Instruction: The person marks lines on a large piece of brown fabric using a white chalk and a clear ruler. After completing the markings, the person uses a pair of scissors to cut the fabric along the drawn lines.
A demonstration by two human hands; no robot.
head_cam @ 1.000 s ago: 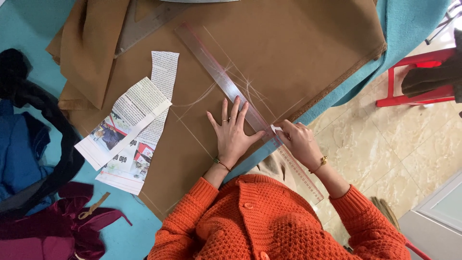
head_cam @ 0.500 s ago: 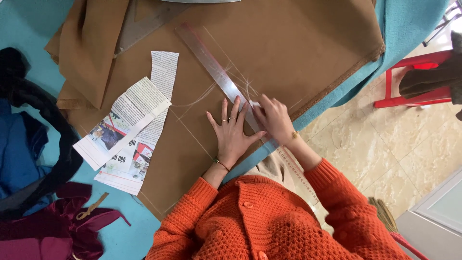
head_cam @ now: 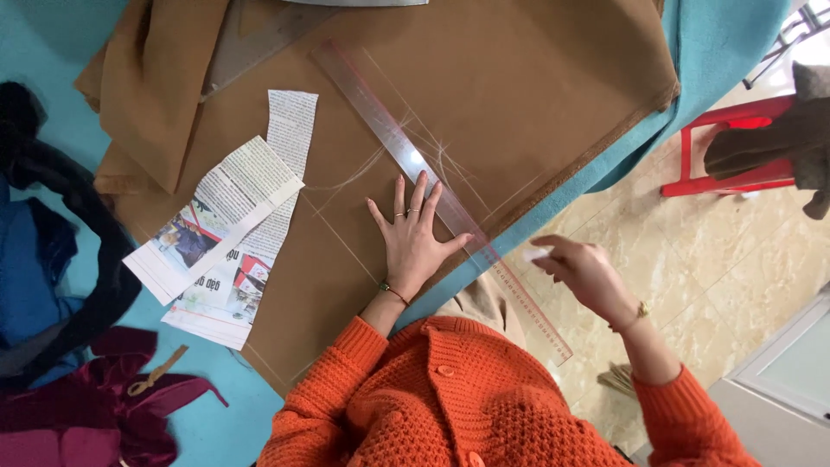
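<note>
Ruler [head_cam: 406, 156] lies diagonally across brown fabric [head_cam: 536, 95]; my left hand [head_cam: 415, 242] presses flat, fingers spread. Right hand [head_cam: 584, 272], beyond table edge at centre right, pinches white chalk [head_cam: 536, 254].

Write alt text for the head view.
A person in an orange sweater presses the left hand flat on brown fabric beside a clear ruler, while the right hand holds a small white piece off the table edge. Newspaper pattern pieces lie to the left.
</note>
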